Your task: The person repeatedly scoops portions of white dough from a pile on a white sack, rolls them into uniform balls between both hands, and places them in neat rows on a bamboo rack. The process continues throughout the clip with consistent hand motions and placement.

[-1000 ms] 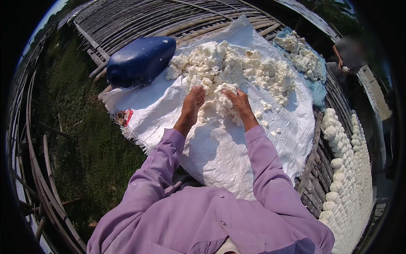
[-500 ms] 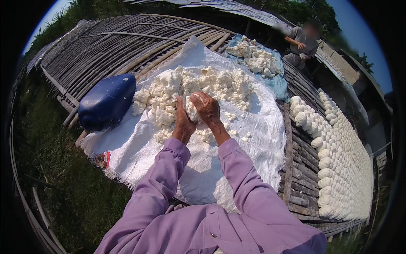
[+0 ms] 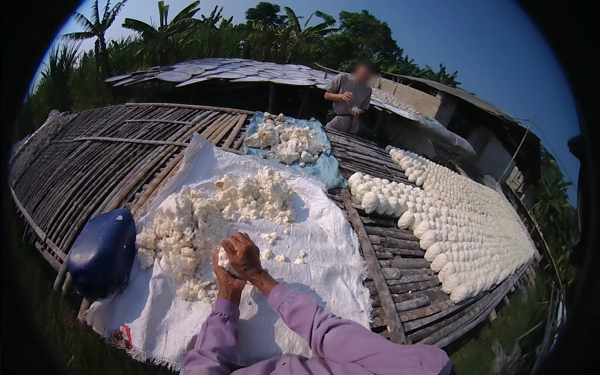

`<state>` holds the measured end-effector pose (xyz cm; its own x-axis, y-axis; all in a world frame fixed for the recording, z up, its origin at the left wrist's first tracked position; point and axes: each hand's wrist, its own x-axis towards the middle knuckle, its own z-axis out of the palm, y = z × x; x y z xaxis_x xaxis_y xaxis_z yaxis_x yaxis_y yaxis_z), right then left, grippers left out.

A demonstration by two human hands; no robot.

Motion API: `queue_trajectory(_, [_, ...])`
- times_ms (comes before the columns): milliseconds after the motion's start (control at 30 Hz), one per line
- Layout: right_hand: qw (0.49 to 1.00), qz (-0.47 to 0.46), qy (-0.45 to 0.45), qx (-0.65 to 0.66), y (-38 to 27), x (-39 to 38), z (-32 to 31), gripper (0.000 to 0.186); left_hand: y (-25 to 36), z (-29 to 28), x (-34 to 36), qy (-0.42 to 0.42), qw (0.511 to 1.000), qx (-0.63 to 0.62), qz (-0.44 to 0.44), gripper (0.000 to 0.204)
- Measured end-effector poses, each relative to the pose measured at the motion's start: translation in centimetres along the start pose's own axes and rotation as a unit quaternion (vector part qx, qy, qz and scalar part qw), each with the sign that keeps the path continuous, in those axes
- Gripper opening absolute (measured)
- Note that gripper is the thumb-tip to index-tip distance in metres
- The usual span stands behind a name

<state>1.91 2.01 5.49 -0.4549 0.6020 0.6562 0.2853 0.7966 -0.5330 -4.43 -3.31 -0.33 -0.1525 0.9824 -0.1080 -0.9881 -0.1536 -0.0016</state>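
Right hand (image 3: 244, 255) curled over white lump (image 3: 224, 261), fingers bent together and clamped on it. Left hand (image 3: 229, 282) cupped against lump from near left; its fingers partly hidden, spacing cannot be told. Lump mostly covered, shape unclear; held above white woven sheet (image 3: 312, 262), just right of crumbly white heap (image 3: 181, 231). Blue plastic jug (image 3: 103, 253) at sheet's left edge. Red patch (image 3: 127, 336) on sheet's near corner, illegible. Co-worker (image 3: 349, 94) beyond bamboo-slat platform (image 3: 400, 287), lower legs hidden; small pale thing in hand indistinct.
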Motion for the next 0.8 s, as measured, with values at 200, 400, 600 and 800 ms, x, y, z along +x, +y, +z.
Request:
queue_trajectory(200, [0.923,0.269,0.056,0.27,4.0,1.0,-0.1,0.066,-0.3,-0.2,-0.7,0.052,0.995,0.081,-0.016,0.078])
queue_trajectory(400, [0.979,0.191,0.021,0.066,1.3,4.9,-6.2,0.085,0.7,0.3,-1.3,0.111,0.985,0.133,0.003,0.078])
queue_trajectory(600, [0.993,-0.062,-0.064,-0.08,-3.3,3.1,-6.3,0.046,0.7,5.7,-0.8,0.053,0.997,0.054,-0.017,0.081])
queue_trajectory(800, [0.984,0.092,-0.071,0.135,-1.1,1.0,-7.5,0.041,0.3,4.6,-1.2,-0.018,0.992,0.124,0.002,0.073])
